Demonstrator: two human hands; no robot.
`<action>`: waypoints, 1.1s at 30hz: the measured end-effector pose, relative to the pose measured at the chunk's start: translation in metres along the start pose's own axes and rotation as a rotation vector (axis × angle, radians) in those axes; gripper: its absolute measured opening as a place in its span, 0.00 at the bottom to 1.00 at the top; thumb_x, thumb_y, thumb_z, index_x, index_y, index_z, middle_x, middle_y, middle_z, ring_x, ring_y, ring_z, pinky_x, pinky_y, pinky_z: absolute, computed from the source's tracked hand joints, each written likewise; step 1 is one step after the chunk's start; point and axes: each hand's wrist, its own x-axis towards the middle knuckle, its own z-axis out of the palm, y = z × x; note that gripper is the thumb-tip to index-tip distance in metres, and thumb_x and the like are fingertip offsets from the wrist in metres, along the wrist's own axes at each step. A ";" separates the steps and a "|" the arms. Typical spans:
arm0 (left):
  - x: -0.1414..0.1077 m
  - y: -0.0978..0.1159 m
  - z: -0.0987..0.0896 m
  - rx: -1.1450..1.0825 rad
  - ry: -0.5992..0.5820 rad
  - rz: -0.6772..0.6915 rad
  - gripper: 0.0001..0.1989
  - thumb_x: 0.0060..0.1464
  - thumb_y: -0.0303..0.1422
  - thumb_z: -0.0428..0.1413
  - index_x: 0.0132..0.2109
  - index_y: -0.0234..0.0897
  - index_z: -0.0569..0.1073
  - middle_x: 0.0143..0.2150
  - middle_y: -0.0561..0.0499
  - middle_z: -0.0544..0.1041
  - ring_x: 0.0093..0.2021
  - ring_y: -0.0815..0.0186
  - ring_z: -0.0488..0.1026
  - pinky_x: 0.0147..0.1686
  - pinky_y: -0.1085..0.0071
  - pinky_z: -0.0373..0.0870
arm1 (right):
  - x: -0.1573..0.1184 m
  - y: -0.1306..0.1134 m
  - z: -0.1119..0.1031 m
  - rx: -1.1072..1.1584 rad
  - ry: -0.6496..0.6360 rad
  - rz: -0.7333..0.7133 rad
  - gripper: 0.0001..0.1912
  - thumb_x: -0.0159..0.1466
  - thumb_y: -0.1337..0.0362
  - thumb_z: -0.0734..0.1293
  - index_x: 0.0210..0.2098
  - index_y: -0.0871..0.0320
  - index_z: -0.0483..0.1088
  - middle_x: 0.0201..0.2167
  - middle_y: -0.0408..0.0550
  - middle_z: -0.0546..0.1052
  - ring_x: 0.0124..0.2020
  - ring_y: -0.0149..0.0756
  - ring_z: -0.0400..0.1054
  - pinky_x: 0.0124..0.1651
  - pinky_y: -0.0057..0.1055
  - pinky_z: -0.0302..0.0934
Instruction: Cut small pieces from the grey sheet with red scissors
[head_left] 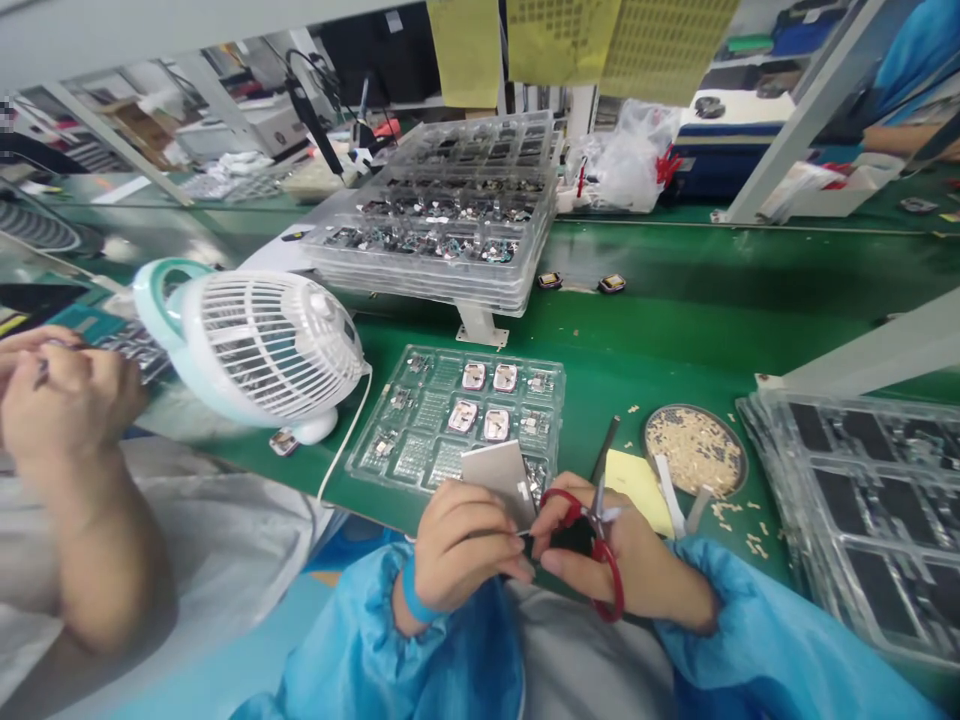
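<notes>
My left hand (pixel 463 540) pinches the lower edge of a small grey sheet (pixel 501 478) that stands up in front of a clear compartment tray (pixel 420 430). My right hand (pixel 626 560) holds red-handled scissors (pixel 600 545), fingers through the loops, blades pointing toward the sheet. Both hands meet close together just above the table's front edge. The tray holds a few small square parts (pixel 484 398) in its middle pockets. Both my sleeves are blue.
A white desk fan (pixel 262 345) stands at the left, its cord trailing forward. A stack of filled clear trays (pixel 450 215) sits on a raised stand behind. A round dish of small beige bits (pixel 695 450), a yellow note (pixel 637 482), stacked trays (pixel 862 500) at right. Another person's hands (pixel 64 395) work at the far left.
</notes>
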 end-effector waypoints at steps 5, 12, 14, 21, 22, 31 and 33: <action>0.005 0.000 -0.001 0.019 -0.013 0.008 0.11 0.55 0.37 0.64 0.44 0.41 0.76 0.35 0.51 0.81 0.40 0.61 0.77 0.36 0.65 0.74 | -0.002 -0.001 0.001 0.154 -0.083 0.078 0.09 0.60 0.66 0.71 0.41 0.55 0.72 0.35 0.45 0.73 0.34 0.35 0.71 0.39 0.31 0.68; 0.003 0.001 0.001 -0.003 0.021 -0.016 0.10 0.53 0.32 0.66 0.43 0.39 0.77 0.36 0.50 0.80 0.41 0.61 0.76 0.36 0.64 0.74 | 0.002 0.002 -0.002 0.042 -0.103 0.007 0.11 0.58 0.66 0.73 0.41 0.56 0.74 0.30 0.45 0.79 0.40 0.38 0.68 0.45 0.34 0.66; 0.001 0.004 0.003 -0.033 0.021 -0.049 0.10 0.53 0.28 0.66 0.43 0.38 0.77 0.37 0.50 0.79 0.41 0.60 0.75 0.37 0.63 0.74 | -0.001 -0.003 -0.011 -0.002 -0.106 -0.007 0.11 0.58 0.65 0.74 0.41 0.56 0.75 0.30 0.45 0.80 0.40 0.38 0.69 0.46 0.35 0.65; -0.005 0.030 0.038 -0.356 0.130 -0.230 0.19 0.51 0.15 0.61 0.49 0.35 0.72 0.42 0.46 0.76 0.43 0.60 0.74 0.41 0.61 0.75 | -0.058 -0.039 -0.059 -0.349 0.323 0.143 0.04 0.62 0.66 0.70 0.38 0.55 0.74 0.31 0.44 0.75 0.32 0.36 0.71 0.38 0.32 0.65; -0.004 0.034 0.047 -0.399 0.129 -0.250 0.19 0.52 0.16 0.61 0.50 0.35 0.72 0.42 0.46 0.75 0.43 0.60 0.74 0.41 0.61 0.75 | -0.068 -0.039 -0.062 -0.443 0.406 0.169 0.04 0.62 0.66 0.70 0.37 0.55 0.74 0.32 0.44 0.75 0.34 0.37 0.71 0.39 0.33 0.65; 0.006 0.046 0.088 -0.496 -0.200 -0.282 0.15 0.57 0.19 0.57 0.49 0.38 0.71 0.44 0.46 0.74 0.45 0.63 0.73 0.43 0.66 0.73 | -0.106 0.003 -0.048 -0.778 0.738 0.294 0.04 0.61 0.68 0.68 0.37 0.56 0.75 0.36 0.49 0.74 0.41 0.43 0.70 0.44 0.38 0.65; 0.003 0.044 0.090 -0.512 -0.219 -0.272 0.15 0.57 0.19 0.57 0.49 0.38 0.71 0.45 0.46 0.74 0.46 0.62 0.73 0.44 0.66 0.72 | -0.100 0.009 -0.042 -0.820 0.791 0.263 0.06 0.61 0.70 0.68 0.38 0.56 0.74 0.37 0.49 0.73 0.42 0.44 0.69 0.45 0.38 0.65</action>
